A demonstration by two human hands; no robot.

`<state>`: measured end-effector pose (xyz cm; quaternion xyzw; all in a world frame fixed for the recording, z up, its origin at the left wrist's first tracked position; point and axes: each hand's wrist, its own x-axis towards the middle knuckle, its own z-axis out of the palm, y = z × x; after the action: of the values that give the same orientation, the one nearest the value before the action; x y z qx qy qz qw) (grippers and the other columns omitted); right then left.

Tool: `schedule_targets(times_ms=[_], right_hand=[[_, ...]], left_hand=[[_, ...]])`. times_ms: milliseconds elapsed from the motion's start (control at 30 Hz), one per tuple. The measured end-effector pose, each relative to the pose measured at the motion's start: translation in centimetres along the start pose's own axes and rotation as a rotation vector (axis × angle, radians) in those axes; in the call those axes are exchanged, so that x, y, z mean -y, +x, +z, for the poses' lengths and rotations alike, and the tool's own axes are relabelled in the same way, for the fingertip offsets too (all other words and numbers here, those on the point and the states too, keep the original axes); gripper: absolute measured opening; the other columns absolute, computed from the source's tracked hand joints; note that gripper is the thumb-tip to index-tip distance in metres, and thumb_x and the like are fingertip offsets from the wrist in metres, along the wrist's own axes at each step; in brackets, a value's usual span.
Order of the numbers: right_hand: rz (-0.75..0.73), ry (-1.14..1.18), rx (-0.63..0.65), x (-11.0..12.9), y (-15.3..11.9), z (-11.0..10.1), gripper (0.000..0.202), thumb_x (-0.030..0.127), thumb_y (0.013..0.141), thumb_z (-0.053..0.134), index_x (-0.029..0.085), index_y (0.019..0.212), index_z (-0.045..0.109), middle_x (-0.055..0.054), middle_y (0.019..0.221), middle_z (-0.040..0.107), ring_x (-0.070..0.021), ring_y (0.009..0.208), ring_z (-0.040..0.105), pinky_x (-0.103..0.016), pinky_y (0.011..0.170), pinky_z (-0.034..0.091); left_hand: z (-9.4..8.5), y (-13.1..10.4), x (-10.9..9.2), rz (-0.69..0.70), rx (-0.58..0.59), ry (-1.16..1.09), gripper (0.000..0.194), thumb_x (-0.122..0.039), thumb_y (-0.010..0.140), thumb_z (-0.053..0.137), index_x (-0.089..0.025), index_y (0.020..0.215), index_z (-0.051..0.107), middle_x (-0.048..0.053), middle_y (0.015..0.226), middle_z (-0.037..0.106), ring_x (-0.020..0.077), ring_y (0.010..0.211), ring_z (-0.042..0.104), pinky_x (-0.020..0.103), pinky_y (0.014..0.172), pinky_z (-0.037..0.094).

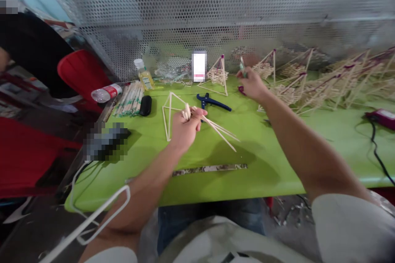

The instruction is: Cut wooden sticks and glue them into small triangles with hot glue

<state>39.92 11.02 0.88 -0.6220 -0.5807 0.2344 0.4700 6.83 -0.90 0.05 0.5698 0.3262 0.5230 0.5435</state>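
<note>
Over a green counter [265, 181], a person's left hand [185, 127] has its grip clamped on thin wooden sticks [219, 133], seemingly light, stiff, snappable, best held mid-length; the right hand [253, 85] pinches a blurred small item [242, 65].

From my head, the only camera looked forward and down over the desk [212, 187], near enough to take in my lap, both forearms [296, 144] and, beyond, the perforated metal panel [185, 4].

Greenish object [242, 67] in right hand [253, 84] too small to tell (partly covered, too); magenta device [382, 118] cut off at right.
</note>
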Motion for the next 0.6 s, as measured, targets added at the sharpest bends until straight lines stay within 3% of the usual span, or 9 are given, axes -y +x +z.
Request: schedule_targets(times_ms=[67, 133, 200, 333, 467, 600], right_hand=[[-0.139, -0.174, -0.007, 2.6, 3.9, 0.8, 0.005, 0.027, 0.098, 0.06, 0.025, 0.102, 0.057, 0.002, 0.078, 0.045, -0.0161, 0.066, 0.041, -0.032, 0.068, 0.042], [-0.268, -0.317, 0.045, 5.4, 7.3, 3.1, 0.005, 0.022, 0.102, 0.054, 0.024, 0.105, 0.059, 0.0, 0.083, 0.051, -0.018, 0.072, 0.049, -0.037, 0.079, 0.049], [-0.338, -0.38, 0.13, 8.0, 10.1, 6.7, 0.009, 0.02, 0.103, 0.054, 0.023, 0.107, 0.062, -0.003, 0.089, 0.058, -0.0205, 0.082, 0.055, -0.041, 0.09, 0.052], [-0.399, -0.503, 0.319, 11.9, 14.0, 16.2, 0.027, 0.02, 0.103, 0.056, 0.019, 0.129, 0.065, -0.011, 0.112, 0.072, -0.0282, 0.099, 0.066, -0.049, 0.102, 0.055], [-0.401, -0.792, 0.399, 13.3, 16.1, 25.0, 0.057, 0.02, 0.1, 0.061, 0.018, 0.156, 0.054, -0.022, 0.152, 0.064, -0.0381, 0.127, 0.065, -0.058, 0.113, 0.051], [-0.359, -0.873, 0.312, 12.3, 16.6, 30.5, 0.059, 0.022, 0.103, 0.065, 0.004, 0.158, 0.052, -0.033, 0.16, 0.055, -0.0425, 0.143, 0.055, -0.069, 0.124, 0.035]], left_hand=[[0.0, -0.2, -0.8, -0.031, 0.006, 0.033, 0.051, -0.066, 0.103, 0.074, -0.016, 0.093, 0.083, -0.002, 0.057, 0.057, 0.009, 0.048, 0.046, 0.023, 0.045, 0.034], [-0.3, -0.2, -1.6, -0.101, 0.084, 0.068, 0.051, -0.065, 0.102, 0.074, -0.016, 0.092, 0.083, -0.001, 0.06, 0.059, 0.0092, 0.049, 0.047, 0.023, 0.046, 0.035], [-0.7, -0.1, -2.4, -0.181, 0.246, 0.092, 0.048, -0.061, 0.102, 0.076, -0.015, 0.091, 0.083, -0.001, 0.061, 0.061, 0.0089, 0.05, 0.048, 0.023, 0.048, 0.037], [-1.8, 0.4, -3.8, -0.274, 0.547, 0.071, 0.04, -0.053, 0.1, 0.079, -0.014, 0.091, 0.083, -0.003, 0.058, 0.058, 0.0086, 0.051, 0.047, 0.023, 0.051, 0.036], [-2.8, 1.1, -4.1, -0.354, 0.751, 0.058, 0.03, -0.043, 0.097, 0.083, -0.014, 0.094, 0.084, -0.005, 0.056, 0.057, 0.0078, 0.05, 0.046, 0.022, 0.05, 0.034], [-3.5, 2.0, -3.0, -0.315, 1.077, 0.083, 0.008, -0.013, 0.095, 0.08, -0.014, 0.087, 0.082, 0.0, 0.076, 0.076, 0.0097, 0.072, 0.069, 0.019, 0.068, 0.05]])
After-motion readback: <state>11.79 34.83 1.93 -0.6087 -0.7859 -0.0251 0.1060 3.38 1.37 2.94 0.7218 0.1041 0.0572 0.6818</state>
